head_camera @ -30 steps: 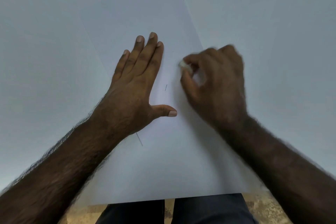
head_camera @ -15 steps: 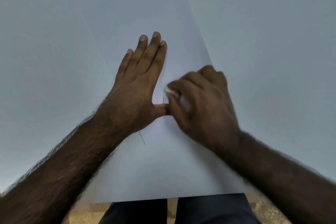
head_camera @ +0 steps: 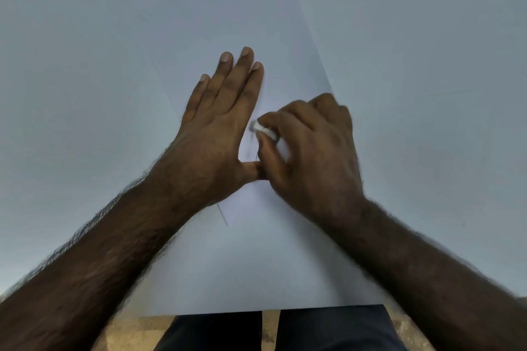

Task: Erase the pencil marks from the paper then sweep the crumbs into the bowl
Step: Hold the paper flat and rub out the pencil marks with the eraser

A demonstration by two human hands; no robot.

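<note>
At frame centre the thin white paper sheet [head_camera: 248,251] lies flat, light and slippery; the left hand [head_camera: 219,122] presses it with straight fingers; the right hand [head_camera: 310,151] pinches a small white eraser [head_camera: 263,129], best gripped near its rubbing tip.

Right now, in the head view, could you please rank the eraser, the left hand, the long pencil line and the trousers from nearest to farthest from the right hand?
1. Eraser: pinched in the right hand.
2. Left hand: beside it, thumb meeting it.
3. Long pencil line: lower left, by the left wrist.
4. Trousers: bottom edge, beyond the paper.
</note>
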